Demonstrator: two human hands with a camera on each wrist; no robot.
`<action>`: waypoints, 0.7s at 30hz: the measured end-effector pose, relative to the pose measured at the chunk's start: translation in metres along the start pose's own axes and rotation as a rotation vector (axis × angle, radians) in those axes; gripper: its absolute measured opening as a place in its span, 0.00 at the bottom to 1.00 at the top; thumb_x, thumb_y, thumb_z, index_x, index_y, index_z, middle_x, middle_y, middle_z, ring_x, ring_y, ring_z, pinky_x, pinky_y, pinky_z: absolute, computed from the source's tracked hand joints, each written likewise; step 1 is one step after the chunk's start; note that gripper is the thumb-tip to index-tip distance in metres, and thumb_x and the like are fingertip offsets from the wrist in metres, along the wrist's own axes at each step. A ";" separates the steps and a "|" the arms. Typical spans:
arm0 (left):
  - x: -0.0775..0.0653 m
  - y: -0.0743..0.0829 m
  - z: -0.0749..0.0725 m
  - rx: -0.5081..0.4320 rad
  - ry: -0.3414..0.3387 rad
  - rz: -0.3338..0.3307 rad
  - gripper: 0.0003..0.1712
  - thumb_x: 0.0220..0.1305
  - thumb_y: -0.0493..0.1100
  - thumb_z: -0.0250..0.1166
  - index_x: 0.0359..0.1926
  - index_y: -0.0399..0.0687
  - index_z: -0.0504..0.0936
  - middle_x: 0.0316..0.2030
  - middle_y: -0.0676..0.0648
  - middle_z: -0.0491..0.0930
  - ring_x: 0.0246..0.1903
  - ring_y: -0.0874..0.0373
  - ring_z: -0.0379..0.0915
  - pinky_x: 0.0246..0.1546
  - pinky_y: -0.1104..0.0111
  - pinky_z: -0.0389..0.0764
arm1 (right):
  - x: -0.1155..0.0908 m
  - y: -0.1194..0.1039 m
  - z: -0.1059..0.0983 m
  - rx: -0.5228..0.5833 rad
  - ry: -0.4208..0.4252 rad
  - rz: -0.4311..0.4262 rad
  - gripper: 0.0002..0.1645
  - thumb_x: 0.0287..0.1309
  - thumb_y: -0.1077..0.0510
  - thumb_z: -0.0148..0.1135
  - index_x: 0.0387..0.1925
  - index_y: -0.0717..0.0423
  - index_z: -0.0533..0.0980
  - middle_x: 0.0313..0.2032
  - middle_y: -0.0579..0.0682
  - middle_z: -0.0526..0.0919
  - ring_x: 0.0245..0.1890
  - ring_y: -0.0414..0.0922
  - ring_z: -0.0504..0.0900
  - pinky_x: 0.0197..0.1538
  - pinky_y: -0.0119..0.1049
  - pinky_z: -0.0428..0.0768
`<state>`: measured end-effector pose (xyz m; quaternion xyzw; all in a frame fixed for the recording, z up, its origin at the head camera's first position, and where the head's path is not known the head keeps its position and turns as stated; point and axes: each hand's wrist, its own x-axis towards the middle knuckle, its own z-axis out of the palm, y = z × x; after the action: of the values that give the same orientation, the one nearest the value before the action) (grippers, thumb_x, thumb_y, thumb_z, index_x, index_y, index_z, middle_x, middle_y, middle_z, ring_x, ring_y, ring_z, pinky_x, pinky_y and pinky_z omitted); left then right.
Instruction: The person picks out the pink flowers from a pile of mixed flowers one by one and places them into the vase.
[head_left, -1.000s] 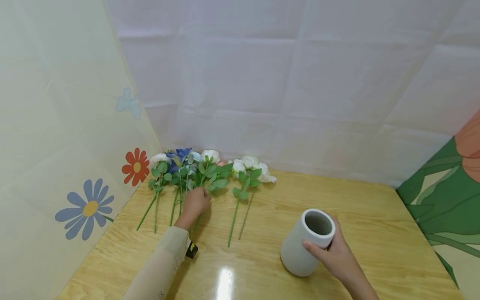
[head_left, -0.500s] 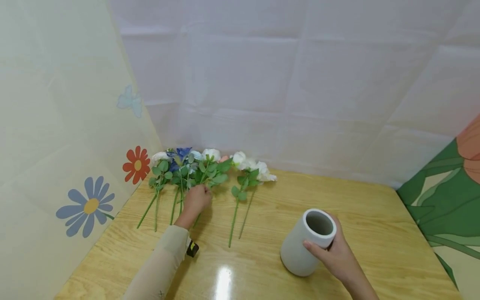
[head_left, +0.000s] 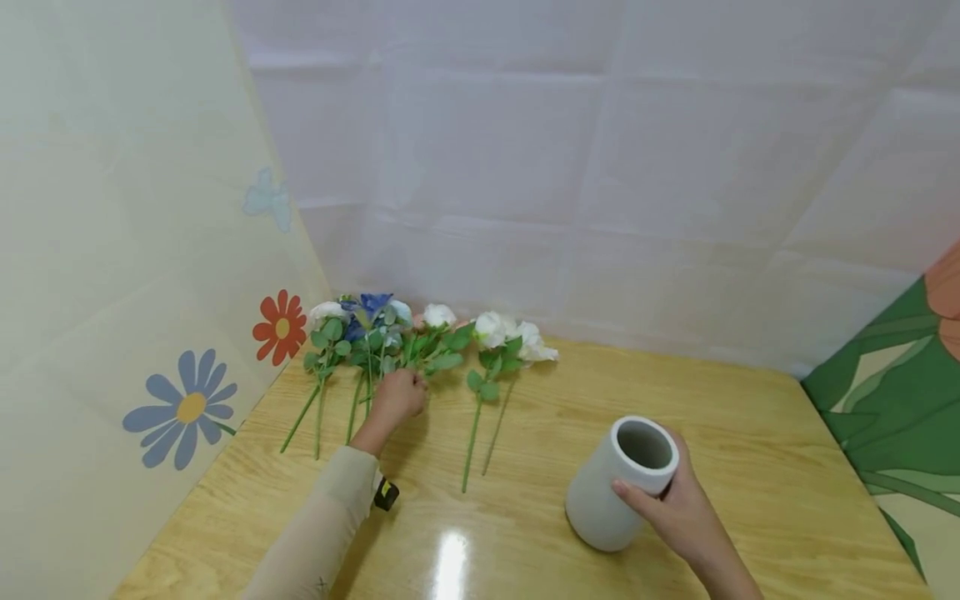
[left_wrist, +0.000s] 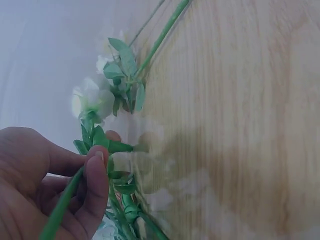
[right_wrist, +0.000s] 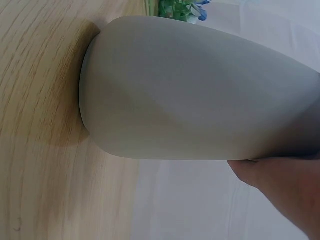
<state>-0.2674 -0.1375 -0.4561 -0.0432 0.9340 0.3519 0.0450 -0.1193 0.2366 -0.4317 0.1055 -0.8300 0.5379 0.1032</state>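
2 hands are working: your left hand (head_left: 400,396) is pinching 1 green stem (left_wrist: 61,207) tight between thumb and fingers, and a white flower (left_wrist: 92,100) is apparently topping it by the left half of the table (head_left: 757,450)'s far edge. Can't tell if it's lifting clear. Your right hand (head_left: 684,512) is gripping the gray vase (head_left: 603,500) near the rim, thumb pressing the near side, other fingers mostly hiding behind. Looks like the vase is standing on its base, well in from the right edge. Heads up: those leaves (left_wrist: 101,136) are crowding the neighboring stems (left_wrist: 152,226), so a hard tug could be dragging extras along. You're also holding the vase high, so any jerk could be tipping it.
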 end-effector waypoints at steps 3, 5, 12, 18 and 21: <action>-0.001 -0.001 0.001 0.047 0.023 0.026 0.23 0.77 0.42 0.53 0.19 0.51 0.65 0.15 0.51 0.64 0.15 0.58 0.57 0.19 0.67 0.62 | 0.000 0.000 0.000 0.004 -0.001 -0.005 0.48 0.54 0.71 0.71 0.70 0.63 0.54 0.53 0.40 0.72 0.48 0.30 0.76 0.48 0.24 0.76; -0.001 -0.002 0.002 0.067 0.035 0.045 0.24 0.76 0.41 0.52 0.19 0.51 0.63 0.15 0.51 0.61 0.15 0.58 0.54 0.19 0.67 0.61 | 0.000 0.000 0.000 0.006 -0.001 -0.010 0.48 0.54 0.72 0.71 0.69 0.63 0.54 0.53 0.40 0.72 0.48 0.30 0.76 0.48 0.24 0.76; -0.001 -0.007 0.009 0.157 0.100 0.136 0.26 0.73 0.39 0.55 0.16 0.54 0.59 0.12 0.54 0.53 0.14 0.60 0.49 0.19 0.67 0.57 | 0.001 0.000 0.000 0.005 0.002 0.002 0.48 0.54 0.71 0.71 0.69 0.63 0.54 0.53 0.40 0.72 0.48 0.30 0.76 0.48 0.24 0.76; -0.002 -0.014 0.014 0.229 0.121 0.158 0.28 0.70 0.36 0.58 0.14 0.54 0.58 0.12 0.55 0.51 0.14 0.61 0.48 0.18 0.69 0.55 | 0.001 0.000 0.000 0.006 -0.006 0.005 0.48 0.55 0.71 0.71 0.70 0.62 0.54 0.53 0.39 0.72 0.49 0.30 0.76 0.48 0.25 0.76; -0.003 -0.015 0.015 0.263 0.100 0.148 0.29 0.70 0.36 0.59 0.12 0.54 0.58 0.11 0.55 0.53 0.14 0.61 0.50 0.16 0.69 0.56 | 0.001 0.000 0.000 0.009 -0.005 0.001 0.48 0.54 0.71 0.71 0.70 0.62 0.54 0.53 0.39 0.72 0.48 0.30 0.76 0.48 0.24 0.76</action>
<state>-0.2620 -0.1392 -0.4767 0.0145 0.9736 0.2265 -0.0224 -0.1201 0.2365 -0.4316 0.1067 -0.8277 0.5416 0.1005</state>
